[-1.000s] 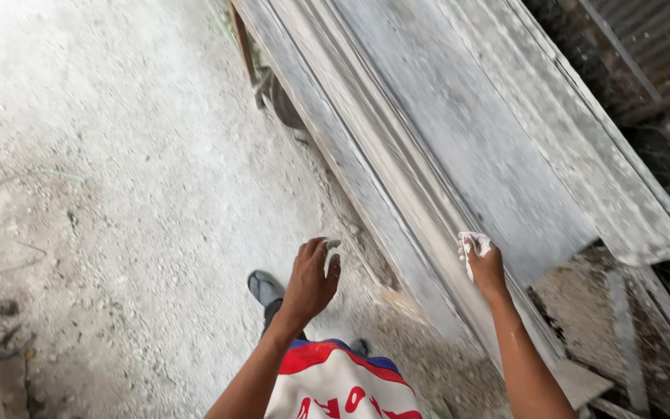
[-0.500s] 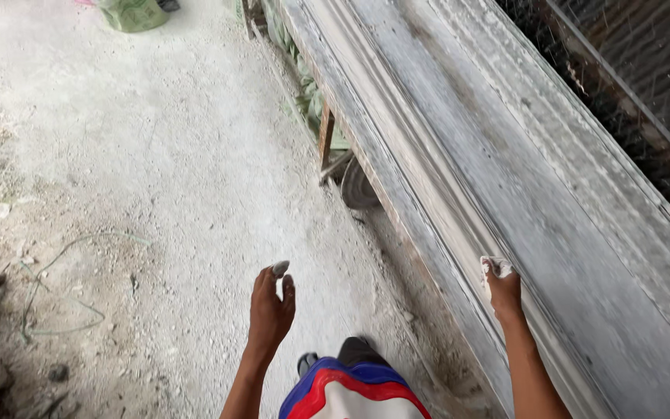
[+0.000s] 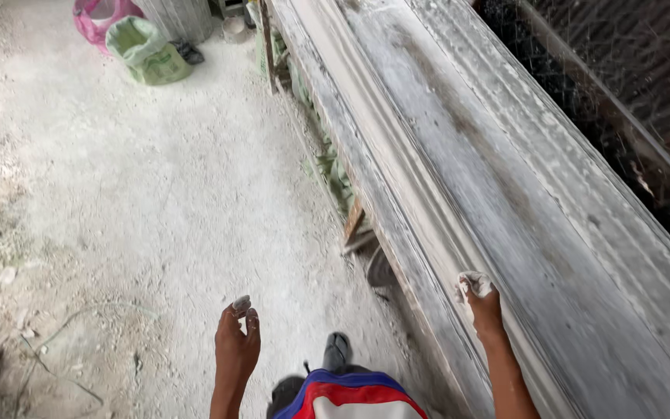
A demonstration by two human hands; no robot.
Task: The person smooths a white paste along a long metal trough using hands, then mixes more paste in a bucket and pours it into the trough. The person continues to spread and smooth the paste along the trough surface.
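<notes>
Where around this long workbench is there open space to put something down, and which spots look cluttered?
The pale dusty floor lies bare between the long grey plaster-coated bench and the left hand. The bench top beyond the right hand is bare too. It is crowded at the far end, round the green sack and pink bag, and under the bench edge.

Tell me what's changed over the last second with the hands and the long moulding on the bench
The person has walked forward along the long plaster moulding; sacks at the far end have come into view. The right hand slid along the moulding, still pressing a small white wad on it. The left hand stays free at the side, fingertips white, holding nothing clear.
</notes>
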